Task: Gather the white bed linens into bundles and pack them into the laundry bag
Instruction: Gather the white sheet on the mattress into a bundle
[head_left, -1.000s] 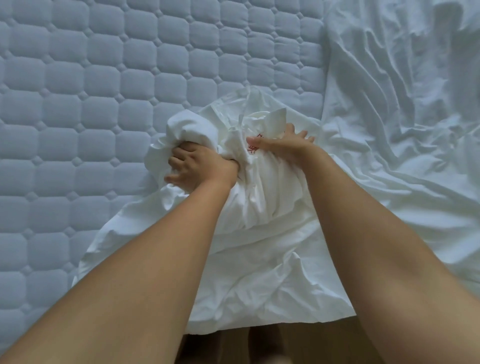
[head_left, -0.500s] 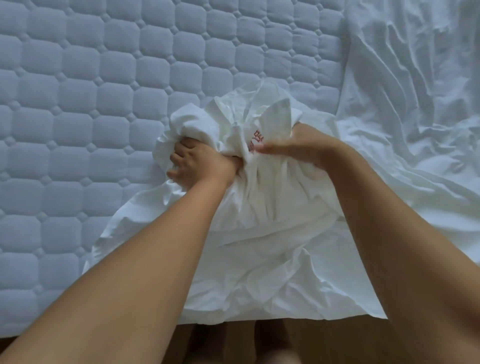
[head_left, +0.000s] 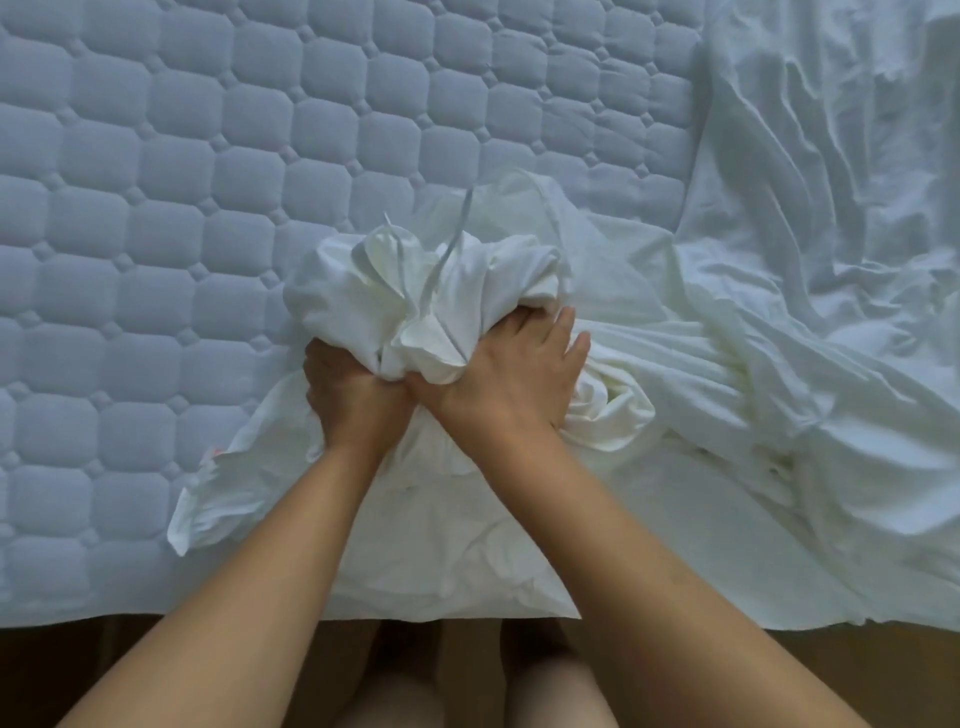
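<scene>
A bunched wad of white bed linen (head_left: 415, 291) rises in the middle of the bed, with thin white ties sticking up from it. My left hand (head_left: 348, 395) grips the wad from the left underside, fingers curled into the cloth. My right hand (head_left: 514, 374) lies against its right side, thumb tucked under the wad and fingers curled over the folds. The rest of the same sheet (head_left: 447, 545) spreads toward the bed's near edge under my forearms. No laundry bag is in view.
A bare quilted mattress (head_left: 182, 208) fills the left and far side. More crumpled white linen (head_left: 821, 260) covers the right side of the bed. A wooden floor (head_left: 857, 670) and my legs show below the bed edge.
Both hands have drawn closer together and toward me, tightening the wad. My right hand has shifted from the top of the bunch to its lower right side. The red marking is hidden now.
</scene>
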